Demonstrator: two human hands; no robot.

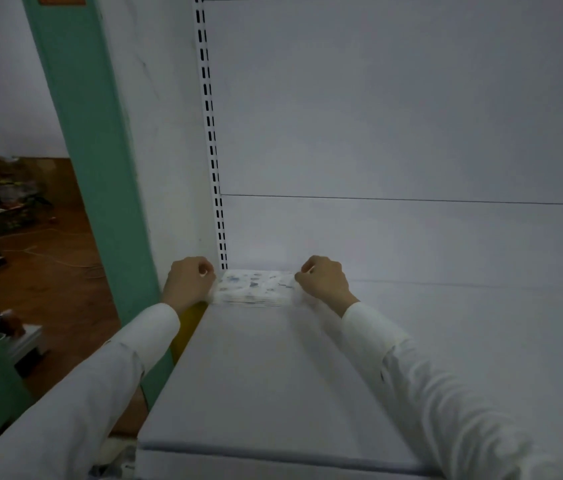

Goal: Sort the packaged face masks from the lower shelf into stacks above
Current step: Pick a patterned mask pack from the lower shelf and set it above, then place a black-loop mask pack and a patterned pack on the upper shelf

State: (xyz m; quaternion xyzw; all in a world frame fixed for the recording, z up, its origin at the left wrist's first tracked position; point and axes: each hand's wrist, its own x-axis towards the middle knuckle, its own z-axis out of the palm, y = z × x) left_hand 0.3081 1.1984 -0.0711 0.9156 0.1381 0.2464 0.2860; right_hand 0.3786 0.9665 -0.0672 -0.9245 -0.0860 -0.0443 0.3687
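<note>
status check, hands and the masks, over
Both gripping: left hand and right hand each hold one end of the mask stack. Stack at back left corner of the shelf. Nothing blocking.

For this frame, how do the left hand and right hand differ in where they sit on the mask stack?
The left hand grips the mask stack at its left end, beside the slotted upright; the right hand grips its right end. The left wrist sits outside the side edge of the shelf; the right wrist is above the shelf. Both hands have curled fingers and white sleeves.

White, blue-speckled masks (254, 287); white shelf (273, 375); green post (93, 150).
</note>
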